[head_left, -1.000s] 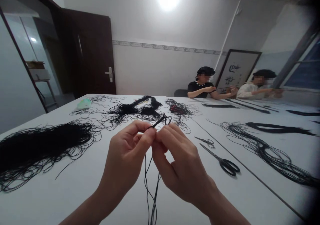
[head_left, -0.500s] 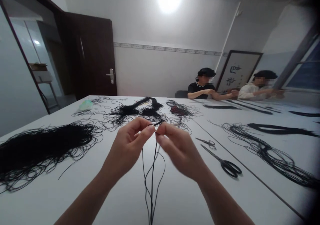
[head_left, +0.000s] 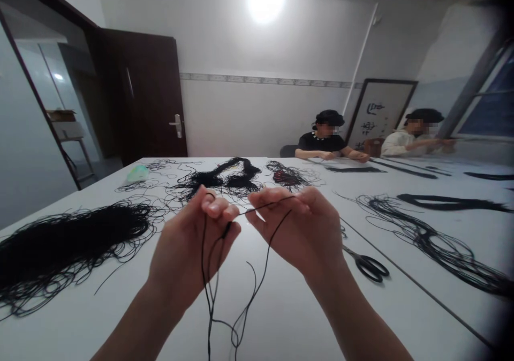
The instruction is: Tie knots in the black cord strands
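Observation:
Between my hands a thin black cord (head_left: 263, 206) runs nearly taut, with a thicker knotted part close to my left fingers. My left hand (head_left: 190, 243) is closed on the cord, its fingers curled and palm turned up. My right hand (head_left: 309, 230) is closed as well, the cord passing over its fingers toward the thumb side. Loose strands of the cord hang below both hands in front of the white table (head_left: 273, 323), some of them looping and crossing.
A thick bundle of black cords (head_left: 76, 243) lies at left, more cord piles (head_left: 241, 176) behind my hands. Black scissors (head_left: 371, 268) lie by my right wrist, partly covered. Further cords (head_left: 421, 238) spread at right. Two people (head_left: 329, 136) sit across the table.
My hands have moved apart and rolled palms up, drawing a stretch of cord between them. The hanging strands have spread out. My right hand now covers the small scissors and the large pair's blades.

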Demonstrator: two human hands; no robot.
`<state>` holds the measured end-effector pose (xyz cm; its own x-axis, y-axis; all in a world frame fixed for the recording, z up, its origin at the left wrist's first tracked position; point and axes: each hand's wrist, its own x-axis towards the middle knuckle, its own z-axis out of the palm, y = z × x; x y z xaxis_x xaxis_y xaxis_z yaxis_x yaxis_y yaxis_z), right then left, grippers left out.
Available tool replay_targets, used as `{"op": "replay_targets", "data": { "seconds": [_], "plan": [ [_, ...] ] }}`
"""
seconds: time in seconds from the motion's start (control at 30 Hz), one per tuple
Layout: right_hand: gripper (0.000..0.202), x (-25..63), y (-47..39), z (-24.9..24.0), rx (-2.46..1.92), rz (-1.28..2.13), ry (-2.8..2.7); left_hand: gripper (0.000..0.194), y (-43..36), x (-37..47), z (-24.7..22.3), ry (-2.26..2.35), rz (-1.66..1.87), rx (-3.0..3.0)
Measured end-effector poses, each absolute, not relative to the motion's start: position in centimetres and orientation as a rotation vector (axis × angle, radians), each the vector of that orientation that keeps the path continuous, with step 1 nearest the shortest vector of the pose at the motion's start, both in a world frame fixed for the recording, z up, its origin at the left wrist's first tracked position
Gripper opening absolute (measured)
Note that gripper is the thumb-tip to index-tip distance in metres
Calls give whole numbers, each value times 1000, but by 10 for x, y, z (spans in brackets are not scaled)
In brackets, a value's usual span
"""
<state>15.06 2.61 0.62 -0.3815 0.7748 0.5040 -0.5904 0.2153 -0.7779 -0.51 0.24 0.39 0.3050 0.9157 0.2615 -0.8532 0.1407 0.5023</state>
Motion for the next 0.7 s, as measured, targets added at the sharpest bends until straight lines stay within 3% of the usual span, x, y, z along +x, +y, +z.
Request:
{"op": "replay_targets", "data": {
  "seconds": [0.2, 0.43, 0.5, 0.63, 0.7],
  "plan": [
    [28, 157, 24, 10, -274, 1482, -1075, 40, 6, 11, 0, 347, 1330, 458],
    [23, 162, 24, 13, -279, 1447, -1144, 37, 6, 15, -3, 329, 1394, 449],
    [25, 165, 13, 14, -231, 1365, -1355, 35, 6, 14, -2, 296, 1379, 450],
    [50, 174, -18, 15, 58, 1015, -2119, 31, 8, 8, 0, 173, 1455, 435],
    [54, 175, -24, 14, 154, 952, -2214, 29, 10, 6, -1, 112, 1550, 484]
  ]
}}
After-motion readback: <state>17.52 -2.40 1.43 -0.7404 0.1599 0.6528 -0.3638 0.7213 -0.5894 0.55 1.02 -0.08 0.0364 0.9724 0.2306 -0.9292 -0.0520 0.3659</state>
